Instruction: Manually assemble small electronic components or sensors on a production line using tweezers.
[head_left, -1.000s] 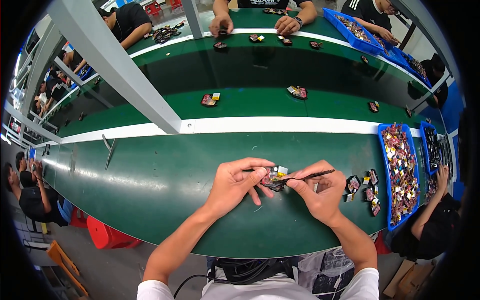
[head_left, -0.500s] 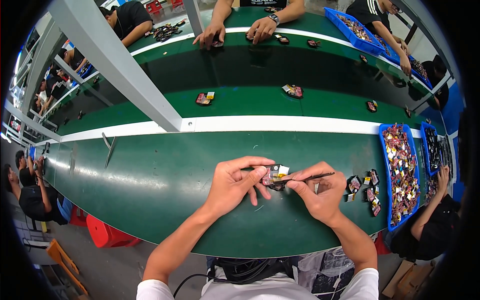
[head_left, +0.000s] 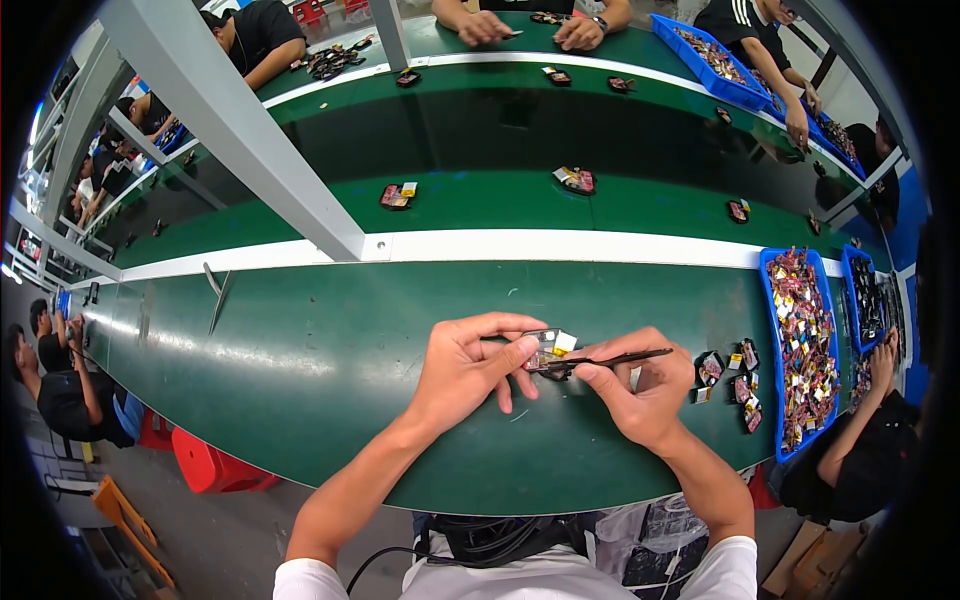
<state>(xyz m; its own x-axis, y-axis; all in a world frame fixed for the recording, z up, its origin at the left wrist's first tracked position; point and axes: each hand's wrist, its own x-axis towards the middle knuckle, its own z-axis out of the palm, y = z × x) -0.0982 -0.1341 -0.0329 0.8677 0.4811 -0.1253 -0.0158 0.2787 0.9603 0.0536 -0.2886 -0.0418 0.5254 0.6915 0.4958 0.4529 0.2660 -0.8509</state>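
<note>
Over the green bench, my left hand (head_left: 462, 362) pinches a small electronic assembly (head_left: 545, 343) between thumb and fingers. It has a dark casing, a circuit board and a white-and-yellow piece at its right corner. My right hand (head_left: 648, 388) is closed around slim black tweezers (head_left: 628, 357), whose tips reach the lower edge of the assembly. What exactly the tips touch is too small to make out. Several similar assemblies (head_left: 745, 390) lie on the bench to the right of my right hand.
A blue tray (head_left: 832, 375) full of small circuit boards stands at the right, beside another blue tray (head_left: 858, 300) of black parts. A white rail (head_left: 560, 245) and a grey post (head_left: 240, 130) divide the bench from a conveyor belt (head_left: 480, 190) carrying assemblies. Co-workers sit around.
Assemblies on the near side of the belt have shifted slightly left. The co-worker opposite has drawn both hands back, leaving an assembly on the belt. My tweezers have moved very slightly; my left hand stays put.
</note>
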